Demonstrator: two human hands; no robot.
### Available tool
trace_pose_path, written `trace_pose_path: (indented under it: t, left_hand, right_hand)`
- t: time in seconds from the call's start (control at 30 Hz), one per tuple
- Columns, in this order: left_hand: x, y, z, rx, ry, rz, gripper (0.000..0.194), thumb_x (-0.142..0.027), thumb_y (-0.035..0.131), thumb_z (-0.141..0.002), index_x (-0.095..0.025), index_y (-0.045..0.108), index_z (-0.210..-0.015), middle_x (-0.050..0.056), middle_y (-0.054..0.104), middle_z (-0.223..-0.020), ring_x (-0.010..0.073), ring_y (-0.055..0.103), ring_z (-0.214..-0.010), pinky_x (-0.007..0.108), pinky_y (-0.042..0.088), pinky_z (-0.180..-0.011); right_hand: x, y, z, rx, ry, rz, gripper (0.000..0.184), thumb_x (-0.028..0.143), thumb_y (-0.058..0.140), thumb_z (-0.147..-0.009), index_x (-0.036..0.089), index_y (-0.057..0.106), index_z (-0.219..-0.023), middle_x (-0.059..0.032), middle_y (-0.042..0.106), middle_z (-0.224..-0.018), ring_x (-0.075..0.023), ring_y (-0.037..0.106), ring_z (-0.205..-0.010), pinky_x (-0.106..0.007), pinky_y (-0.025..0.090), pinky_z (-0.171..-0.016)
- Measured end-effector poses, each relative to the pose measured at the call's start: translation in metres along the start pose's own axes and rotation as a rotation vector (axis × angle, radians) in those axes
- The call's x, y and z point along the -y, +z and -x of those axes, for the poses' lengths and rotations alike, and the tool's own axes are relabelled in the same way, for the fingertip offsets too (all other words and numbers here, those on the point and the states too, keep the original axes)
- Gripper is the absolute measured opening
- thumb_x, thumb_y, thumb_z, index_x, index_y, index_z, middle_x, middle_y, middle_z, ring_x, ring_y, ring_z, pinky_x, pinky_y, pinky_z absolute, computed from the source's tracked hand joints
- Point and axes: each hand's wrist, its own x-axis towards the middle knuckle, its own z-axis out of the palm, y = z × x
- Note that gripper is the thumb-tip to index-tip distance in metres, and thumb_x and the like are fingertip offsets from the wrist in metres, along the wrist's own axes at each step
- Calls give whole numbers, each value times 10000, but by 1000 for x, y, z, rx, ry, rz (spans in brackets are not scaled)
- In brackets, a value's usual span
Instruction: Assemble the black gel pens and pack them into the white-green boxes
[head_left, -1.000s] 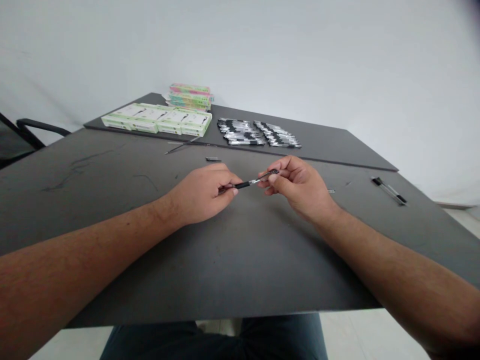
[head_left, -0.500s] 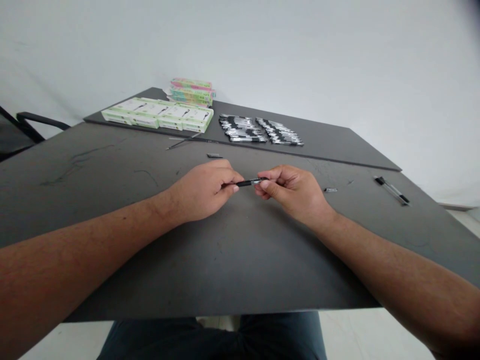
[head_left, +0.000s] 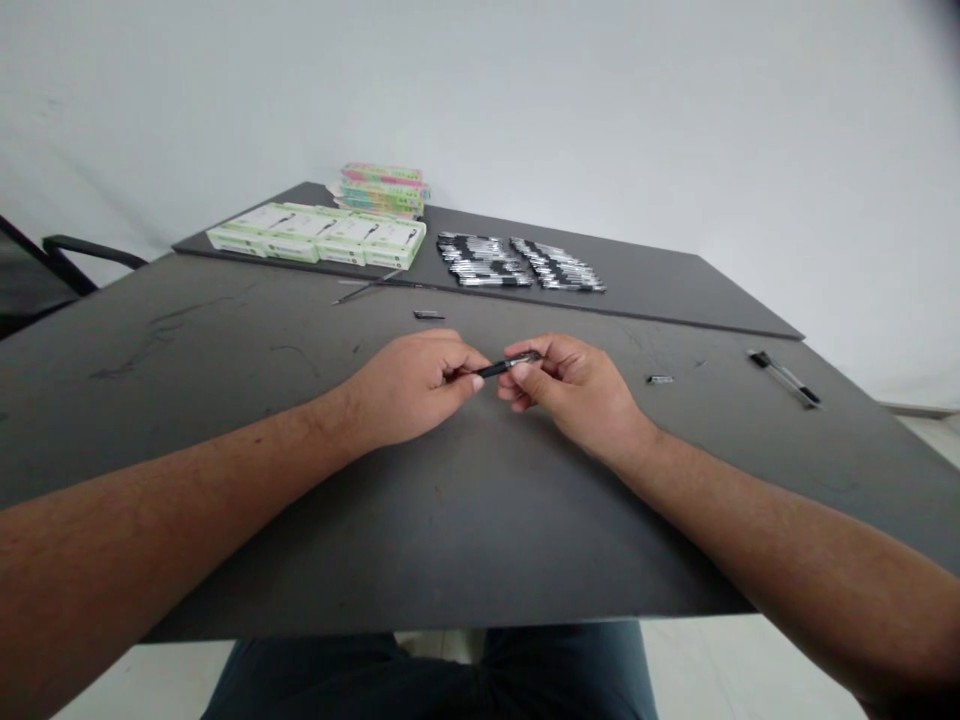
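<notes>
Over the middle of the table, my left hand point(head_left: 416, 388) pinches a pen point(head_left: 493, 369) by the part left of its black grip; that end is hidden in my fingers. My right hand point(head_left: 577, 385) is closed on the pen's other end, thumb and fingertips around the clear and silver part. A dark piece pokes out above the right thumb, too small to make out fully. On the table just beyond my left hand lies a small pen cap point(head_left: 428, 315). Another cap point(head_left: 659, 379) rests right of my right hand.
Two rows of pens point(head_left: 484, 262) lie on a raised grey board point(head_left: 660, 275) at the back. Left of them are green-white boxes point(head_left: 315, 235) and stacked colourful boxes point(head_left: 381, 188). Thin refills point(head_left: 367, 287) lie before the boxes. At right sits a clear pen barrel point(head_left: 784, 378).
My right hand has moved left, closer to my left hand. The thin length that showed between the black grip and my right fingers has shortened. Both hands keep their hold.
</notes>
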Motion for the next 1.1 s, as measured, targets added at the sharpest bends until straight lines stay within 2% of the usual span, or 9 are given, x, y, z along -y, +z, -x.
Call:
trace_pose_path:
  t: [0.1,0.23,0.33,0.5,0.63,0.7,0.83,0.97,1.1]
  left_hand:
    - [2,1,0,10,-12,-12,319,-311,586,-1040,-220,872,-1147,52,795,-952,224,739,-927,338,516,-834]
    - [7,4,1,11,-48,-29,326,-338,618,-1010,-202,863,-1176,65,815,-991,235,756,-943,357,556,-874]
    - [11,5,2,-95,-101,-28,418,-383,666,-984,-170,823,-1307,90,816,-1089,243,760,-956,386,605,-921]
    - [20,5,2,-277,-159,-38,508,-394,691,-955,-125,774,-1377,154,772,-1274,285,761,-1094,472,637,-1048]
    - [23,7,2,-228,-132,-40,417,-376,659,-968,-145,790,-1290,144,784,-1250,284,767,-1092,497,640,-1082]
    - [22,7,3,-202,-115,-50,383,-369,646,-976,-155,795,-1256,138,790,-1224,297,768,-1116,517,635,-1095]
    - [22,7,2,-190,-97,-63,383,-363,626,-982,-146,801,-1244,142,792,-1194,314,767,-1137,536,625,-1107]
    - [21,7,2,-190,-98,-71,375,-354,627,-983,-147,806,-1238,143,795,-1197,312,763,-1147,533,619,-1124]
    - [20,7,4,-187,-79,-75,348,-333,616,-1000,-144,806,-1222,144,799,-1200,307,756,-1165,536,611,-1152]
  right_hand:
    - [-1,-2,0,7,-7,61,438,570,875,-921,232,757,-1174,-22,847,-887,-192,823,-776,-315,679,-670]
    - [-1,-11,-2,25,-37,260,221,444,790,-989,244,760,-1077,17,807,-791,-154,759,-647,-297,629,-641]
    - [3,-26,-9,-12,-48,305,198,422,806,-964,243,740,-1016,24,779,-747,-156,736,-618,-296,618,-620]
    - [11,-86,-45,-250,-62,242,328,440,914,-892,219,707,-1017,-18,786,-837,-165,757,-706,-299,673,-636]
    - [6,-144,-88,-446,28,482,50,214,744,-1010,190,717,-1045,-63,823,-960,-132,744,-712,-247,635,-613]
    - [0,-165,-106,-437,120,697,64,174,685,-1033,187,730,-1076,-81,846,-1017,-131,756,-740,-228,606,-608]
    - [-15,-184,-130,-394,173,868,159,180,685,-1022,175,770,-1157,-107,875,-1066,-165,775,-781,-252,579,-631]
    - [-22,-192,-145,-308,169,1079,170,201,741,-980,182,841,-1116,-95,884,-1039,-226,802,-931,-322,614,-855]
    - [-28,-198,-155,-246,141,1273,228,206,744,-977,207,879,-1160,-114,885,-1172,-287,794,-1151,-363,576,-1043]
